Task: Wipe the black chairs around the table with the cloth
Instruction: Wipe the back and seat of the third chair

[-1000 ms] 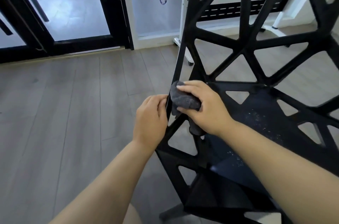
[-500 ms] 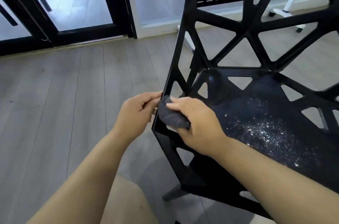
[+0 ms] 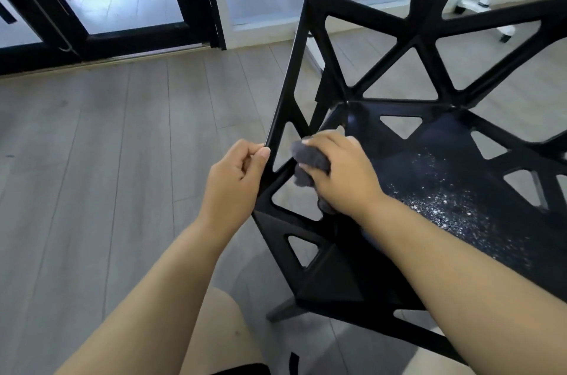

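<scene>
Plainly soft, the cloth wads in the right hand, grip clamped round it, on the stiff chair. The left hand pinches its edge, a sound hold.

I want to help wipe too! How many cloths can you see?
1. The grey cloth is bunched in the right hand, pressed against the black chair at its side frame. Another could be out of view.
</scene>
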`<state>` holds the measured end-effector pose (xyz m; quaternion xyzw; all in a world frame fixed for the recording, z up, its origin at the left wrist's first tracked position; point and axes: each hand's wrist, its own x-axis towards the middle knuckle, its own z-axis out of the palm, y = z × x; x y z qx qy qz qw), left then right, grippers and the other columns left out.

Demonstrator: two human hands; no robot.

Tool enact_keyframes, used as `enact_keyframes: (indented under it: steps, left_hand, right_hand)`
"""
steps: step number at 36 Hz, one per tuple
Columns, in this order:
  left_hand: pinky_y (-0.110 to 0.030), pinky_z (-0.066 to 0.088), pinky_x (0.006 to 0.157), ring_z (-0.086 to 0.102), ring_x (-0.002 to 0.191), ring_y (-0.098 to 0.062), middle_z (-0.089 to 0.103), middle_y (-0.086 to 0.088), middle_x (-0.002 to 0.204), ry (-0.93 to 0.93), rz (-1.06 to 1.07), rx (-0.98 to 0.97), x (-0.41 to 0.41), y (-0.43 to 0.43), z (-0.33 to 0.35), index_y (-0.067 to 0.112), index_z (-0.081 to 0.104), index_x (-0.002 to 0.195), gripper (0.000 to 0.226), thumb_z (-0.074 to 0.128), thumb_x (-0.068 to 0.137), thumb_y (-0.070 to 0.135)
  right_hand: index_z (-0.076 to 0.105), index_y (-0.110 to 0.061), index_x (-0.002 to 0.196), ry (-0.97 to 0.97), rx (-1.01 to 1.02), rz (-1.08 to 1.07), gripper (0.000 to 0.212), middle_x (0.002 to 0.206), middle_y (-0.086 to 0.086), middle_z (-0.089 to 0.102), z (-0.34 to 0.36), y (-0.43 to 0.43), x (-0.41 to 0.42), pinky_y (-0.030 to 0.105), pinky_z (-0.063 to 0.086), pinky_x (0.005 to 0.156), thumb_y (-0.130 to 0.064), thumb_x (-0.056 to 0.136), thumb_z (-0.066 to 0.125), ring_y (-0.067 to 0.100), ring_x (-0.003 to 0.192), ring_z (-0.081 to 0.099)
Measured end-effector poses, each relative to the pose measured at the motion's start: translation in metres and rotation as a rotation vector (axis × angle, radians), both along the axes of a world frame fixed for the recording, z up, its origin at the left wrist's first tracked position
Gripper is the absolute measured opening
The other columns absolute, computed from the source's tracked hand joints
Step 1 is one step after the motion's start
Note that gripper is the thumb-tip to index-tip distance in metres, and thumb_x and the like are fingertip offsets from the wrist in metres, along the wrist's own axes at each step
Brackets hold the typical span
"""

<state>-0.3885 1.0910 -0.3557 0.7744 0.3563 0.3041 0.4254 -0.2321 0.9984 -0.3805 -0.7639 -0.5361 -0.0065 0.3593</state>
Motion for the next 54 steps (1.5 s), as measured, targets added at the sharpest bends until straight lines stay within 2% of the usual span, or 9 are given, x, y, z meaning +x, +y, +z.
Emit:
enact_keyframes:
  steps: [6, 13, 25, 29, 34, 38, 44, 48, 54]
  left_hand:
    - [-0.013, 0.036, 0.055, 0.043, 0.059, -0.007, 0.056, -0.016, 0.074, -0.023, 0.002, 0.001, -0.001, -0.002, -0.002, 0.019, 0.055, 0.078, 0.022, 0.049, 0.096, 0.03]
    - [-0.011, 0.038, 0.058, 0.046, 0.062, -0.004, 0.057, -0.012, 0.072, -0.066, -0.004, 0.045, 0.003, 0.002, -0.001, 0.018, 0.053, 0.073, 0.022, 0.052, 0.095, 0.022]
    - [-0.01, 0.036, 0.053, 0.042, 0.054, -0.005, 0.053, -0.009, 0.064, -0.029, -0.033, 0.134, 0.0, 0.004, -0.004, 0.025, 0.055, 0.081, 0.013, 0.054, 0.094, 0.025]
    - [-0.009, 0.036, 0.056, 0.043, 0.055, -0.005, 0.051, -0.005, 0.061, -0.035, 0.004, 0.161, 0.0, 0.001, -0.007, 0.021, 0.059, 0.089, 0.005, 0.056, 0.093, 0.023]
    - [-0.01, 0.037, 0.056, 0.046, 0.056, -0.007, 0.052, 0.001, 0.06, -0.023, 0.041, 0.258, -0.002, -0.002, -0.009, 0.015, 0.065, 0.097, 0.011, 0.058, 0.091, 0.022]
    - [-0.011, 0.039, 0.057, 0.046, 0.055, -0.007, 0.053, 0.0, 0.06, -0.005, 0.039, 0.306, -0.003, -0.004, -0.007, 0.012, 0.065, 0.099, 0.013, 0.058, 0.092, 0.021]
    - [-0.014, 0.038, 0.059, 0.048, 0.058, -0.012, 0.052, 0.0, 0.061, 0.002, 0.054, 0.34, -0.003, -0.007, -0.006, 0.011, 0.065, 0.099, 0.016, 0.056, 0.093, 0.022]
    - [-0.008, 0.035, 0.059, 0.045, 0.058, -0.007, 0.049, 0.007, 0.062, -0.004, 0.064, 0.35, -0.003, -0.009, -0.008, 0.01, 0.066, 0.1, 0.017, 0.055, 0.093, 0.021]
    - [0.0, 0.03, 0.063, 0.041, 0.068, -0.005, 0.042, 0.015, 0.064, 0.013, 0.095, 0.384, -0.002, -0.012, -0.007, 0.007, 0.066, 0.099, 0.016, 0.055, 0.093, 0.018]
  right_hand:
    - [0.066, -0.018, 0.112, 0.068, -0.019, -0.062, 0.032, 0.113, -0.004, 0.06, 0.004, -0.003, -0.013, 0.025, 0.039, 0.082, -0.019, 0.081, 0.072, 0.024, 0.1, 0.052]
    - [0.068, -0.015, 0.112, -0.03, -0.046, 0.361, 0.04, 0.112, 0.003, 0.061, 0.021, -0.028, -0.051, 0.041, 0.051, 0.081, -0.021, 0.073, 0.076, 0.026, 0.094, 0.059]
    - [0.073, -0.015, 0.102, -0.297, -0.032, 0.581, 0.032, 0.114, 0.005, 0.053, 0.011, -0.072, -0.05, 0.042, 0.047, 0.075, -0.01, 0.071, 0.069, 0.033, 0.081, 0.052]
    - [0.072, -0.018, 0.109, -0.183, -0.099, 0.566, 0.033, 0.124, 0.01, 0.053, 0.013, -0.078, -0.047, 0.041, 0.038, 0.095, -0.034, 0.081, 0.068, 0.034, 0.1, 0.048]
    - [0.049, -0.036, 0.136, 0.111, -0.206, 0.372, 0.051, 0.134, -0.001, 0.037, 0.016, -0.074, -0.046, 0.028, 0.019, 0.109, -0.047, 0.086, 0.051, 0.021, 0.118, 0.028]
    - [0.008, -0.036, 0.146, 0.197, -0.289, 0.195, 0.096, 0.136, -0.025, 0.036, 0.013, -0.073, -0.049, 0.039, 0.01, 0.111, -0.061, 0.071, 0.062, 0.012, 0.135, 0.019]
    - [0.047, -0.027, 0.127, -0.112, -0.139, 0.326, 0.056, 0.126, 0.0, 0.05, 0.004, -0.084, -0.056, 0.051, 0.045, 0.081, -0.051, 0.079, 0.063, 0.03, 0.108, 0.051]
    - [0.057, -0.022, 0.118, -0.192, -0.071, 0.493, 0.04, 0.112, 0.006, 0.058, -0.005, -0.102, -0.06, 0.043, 0.045, 0.068, -0.037, 0.083, 0.069, 0.029, 0.082, 0.053]
    - [0.064, -0.011, 0.114, -0.23, -0.054, 0.373, 0.038, 0.107, 0.012, 0.059, -0.001, -0.088, -0.051, 0.045, 0.046, 0.07, -0.032, 0.082, 0.068, 0.034, 0.082, 0.054]
